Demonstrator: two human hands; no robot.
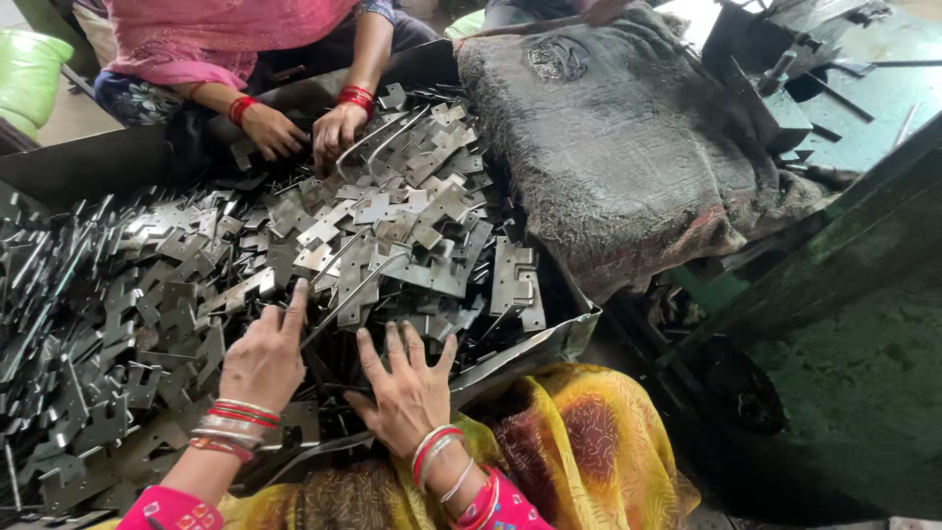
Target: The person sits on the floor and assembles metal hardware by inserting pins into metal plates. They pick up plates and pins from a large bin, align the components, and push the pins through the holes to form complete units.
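Left hand (263,361): it lies palm down on the plates, fingers together and a little bent, the fingertips touching a long strip; it grips nothing that I can see.
Right hand (404,391): palm down, fingers spread apart, pressing flat on the pile near the tray's front edge; it holds nothing.
Plates (392,221): many flat grey metal pieces with notched, stepped outlines, heaped without order; they lie under and around both hands.
Strip (343,299): a thin bent metal strip, lying across the plates between the two hands.
Tray (549,344): a wide, shallow sheet-metal container; its bent front rim shows just beside the right hand. It holds the whole heap of plates, which fills it almost to the rim.
Other person (294,132): sits at the far side of the tray in pink clothing with red bangles; both hands are down in the plates there, well apart from the near hands.
Cloth (608,147): a thick, dirty grey cloth, draped over something to the right of the tray.
Machine (844,324): a green metal body at the right, worn and dusty.
Lap (579,442): yellow and orange patterned cloth, just below the tray's rim.
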